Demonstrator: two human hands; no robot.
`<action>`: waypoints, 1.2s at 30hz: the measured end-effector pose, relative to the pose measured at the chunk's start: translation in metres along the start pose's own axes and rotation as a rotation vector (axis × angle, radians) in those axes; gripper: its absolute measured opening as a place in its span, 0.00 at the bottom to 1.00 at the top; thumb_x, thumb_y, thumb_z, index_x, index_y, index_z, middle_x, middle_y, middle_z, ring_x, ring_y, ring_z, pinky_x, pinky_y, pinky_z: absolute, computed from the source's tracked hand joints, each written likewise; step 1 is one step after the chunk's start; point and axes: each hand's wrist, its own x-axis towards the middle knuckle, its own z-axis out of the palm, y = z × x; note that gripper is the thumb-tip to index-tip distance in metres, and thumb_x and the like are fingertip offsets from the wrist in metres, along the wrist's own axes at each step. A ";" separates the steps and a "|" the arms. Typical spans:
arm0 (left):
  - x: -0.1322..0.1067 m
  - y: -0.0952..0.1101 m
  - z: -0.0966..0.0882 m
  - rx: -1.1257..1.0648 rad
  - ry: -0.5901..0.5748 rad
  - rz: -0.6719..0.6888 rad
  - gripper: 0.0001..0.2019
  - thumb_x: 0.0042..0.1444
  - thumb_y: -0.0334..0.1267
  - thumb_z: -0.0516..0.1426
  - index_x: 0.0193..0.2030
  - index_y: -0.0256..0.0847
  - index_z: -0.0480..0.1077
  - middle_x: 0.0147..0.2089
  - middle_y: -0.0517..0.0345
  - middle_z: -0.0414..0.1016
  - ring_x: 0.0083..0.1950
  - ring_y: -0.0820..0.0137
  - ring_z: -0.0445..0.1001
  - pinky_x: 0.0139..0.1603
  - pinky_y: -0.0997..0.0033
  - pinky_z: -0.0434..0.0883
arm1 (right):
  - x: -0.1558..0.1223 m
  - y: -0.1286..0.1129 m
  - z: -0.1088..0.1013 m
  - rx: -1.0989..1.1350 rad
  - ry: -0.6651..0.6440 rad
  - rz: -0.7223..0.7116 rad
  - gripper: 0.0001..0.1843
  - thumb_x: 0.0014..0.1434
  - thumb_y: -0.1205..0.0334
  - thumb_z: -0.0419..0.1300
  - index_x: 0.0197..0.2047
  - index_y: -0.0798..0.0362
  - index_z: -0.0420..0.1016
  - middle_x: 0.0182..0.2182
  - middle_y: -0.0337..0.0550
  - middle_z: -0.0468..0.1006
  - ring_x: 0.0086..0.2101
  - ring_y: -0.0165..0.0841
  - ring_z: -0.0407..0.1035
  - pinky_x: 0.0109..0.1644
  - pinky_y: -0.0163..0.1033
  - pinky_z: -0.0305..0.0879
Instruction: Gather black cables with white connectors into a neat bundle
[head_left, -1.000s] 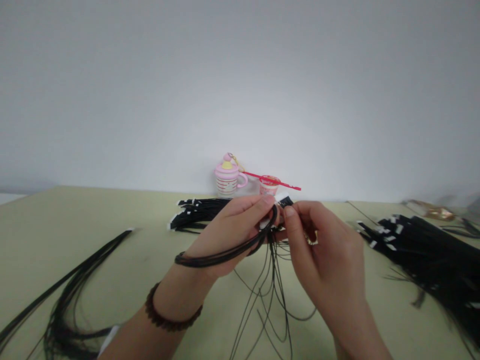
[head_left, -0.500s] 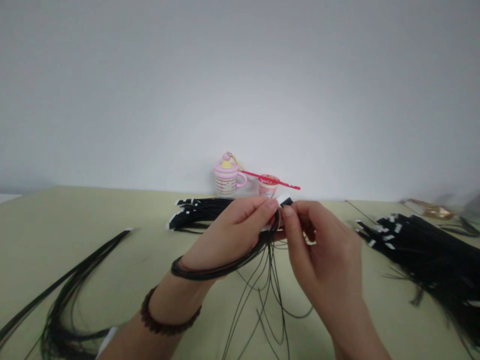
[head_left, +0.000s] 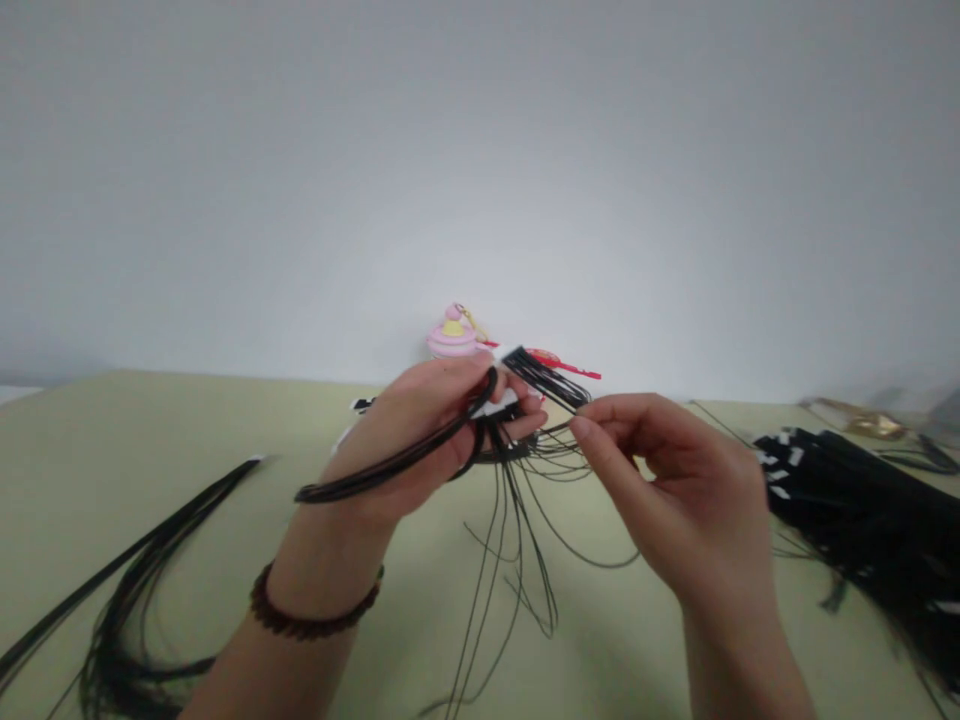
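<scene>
My left hand (head_left: 409, 420) is closed on a wire harness (head_left: 390, 468), whose black bundle loops back over the wrist. A white connector (head_left: 504, 354) sticks up at the thumb tip, with a row of black wires (head_left: 551, 380) running from it toward the right. Lower in the same palm, a second white connector (head_left: 496, 404) lies across the fingers, and thin loose wires (head_left: 510, 520) dangle from it toward the table. My right hand (head_left: 675, 490) pinches the wires from the upper connector between thumb and forefinger. Its other fingers are curled in.
Black wire bundles with white ends (head_left: 847, 520) are piled at the right of the pale green table (head_left: 300, 590). Another bundle (head_left: 150, 570) lies at the left. By the wall stand a pink cup-shaped trinket (head_left: 451, 338) and a red stick (head_left: 574, 369); more wires lie behind my left hand.
My left hand has shifted left and up, and my right hand slightly right. The hands have drawn apart, exposing both connectors and the wires stretched between the hands.
</scene>
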 end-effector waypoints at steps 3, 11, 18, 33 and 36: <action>-0.001 0.007 -0.009 -0.073 0.031 0.024 0.12 0.58 0.31 0.51 0.24 0.35 0.67 0.30 0.56 0.70 0.37 0.70 0.73 0.49 0.60 0.72 | 0.002 0.008 -0.006 0.002 0.050 0.036 0.02 0.50 0.67 0.64 0.30 0.52 0.76 0.20 0.34 0.71 0.22 0.25 0.63 0.24 0.31 0.59; -0.006 0.012 -0.013 -0.159 0.007 -0.046 0.16 0.60 0.32 0.48 0.23 0.35 0.69 0.30 0.54 0.71 0.38 0.70 0.74 0.49 0.62 0.73 | 0.007 0.038 -0.011 0.053 0.037 0.079 0.14 0.44 0.60 0.68 0.35 0.51 0.72 0.35 0.40 0.75 0.33 0.31 0.69 0.35 0.38 0.68; -0.007 0.013 -0.014 -0.219 -0.046 -0.073 0.14 0.58 0.34 0.50 0.23 0.36 0.69 0.28 0.55 0.70 0.36 0.70 0.74 0.43 0.66 0.75 | 0.007 0.036 -0.003 0.317 -0.346 0.139 0.22 0.48 0.60 0.67 0.46 0.53 0.70 0.39 0.46 0.78 0.39 0.35 0.72 0.42 0.41 0.70; -0.004 0.004 -0.012 -0.325 -0.302 -0.299 0.16 0.61 0.36 0.47 0.27 0.33 0.70 0.32 0.54 0.68 0.36 0.69 0.71 0.40 0.55 0.76 | 0.019 0.051 -0.020 0.297 0.353 0.135 0.04 0.45 0.65 0.68 0.27 0.51 0.77 0.21 0.36 0.75 0.23 0.27 0.66 0.27 0.34 0.63; -0.003 0.002 -0.009 -0.381 -0.218 -0.238 0.15 0.61 0.34 0.48 0.25 0.32 0.68 0.33 0.53 0.69 0.37 0.71 0.72 0.42 0.63 0.76 | 0.021 0.058 -0.021 0.182 0.294 0.175 0.06 0.46 0.61 0.68 0.29 0.52 0.77 0.22 0.38 0.76 0.24 0.29 0.68 0.29 0.36 0.64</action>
